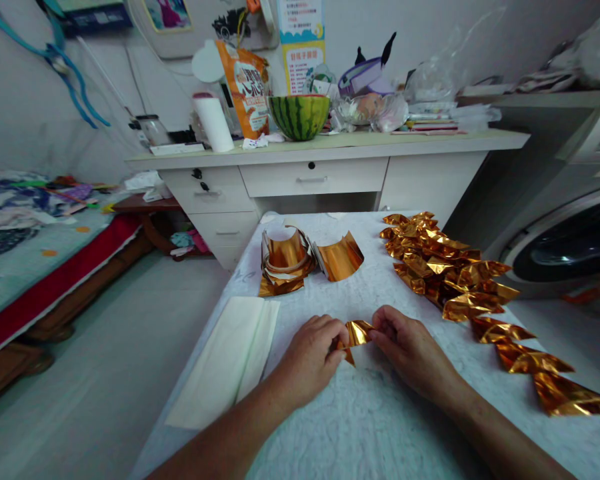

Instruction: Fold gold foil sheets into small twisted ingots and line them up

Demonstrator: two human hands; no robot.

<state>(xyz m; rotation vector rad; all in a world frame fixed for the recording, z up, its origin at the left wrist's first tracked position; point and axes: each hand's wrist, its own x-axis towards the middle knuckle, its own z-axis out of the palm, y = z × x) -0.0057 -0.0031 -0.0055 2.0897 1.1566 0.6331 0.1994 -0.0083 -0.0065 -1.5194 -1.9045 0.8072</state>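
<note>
A small piece of shiny gold foil paper [359, 333] is stretched between my two hands above the table. My left hand [314, 353] pinches its left end, where a pointed corner hangs below the fingers. My right hand [405, 340] grips the other end between thumb and fingers. Beyond my hands lie a curled stack of gold foil sheets [286, 257] and a single curved gold sheet [341, 257]. To the right, a pile of folded gold foil pieces [445, 263] with twisted or pointed ends trails toward the table's near right edge.
Pale paper sheets [225, 360] lie on the left of the cloth-covered table [330, 427]. A white desk [315, 175] stands behind it, bearing half a watermelon [300, 117], an orange snack bag [245, 90] and a paper roll [214, 123]. A washing machine [570, 187] is at right, a bed [35, 267] at left.
</note>
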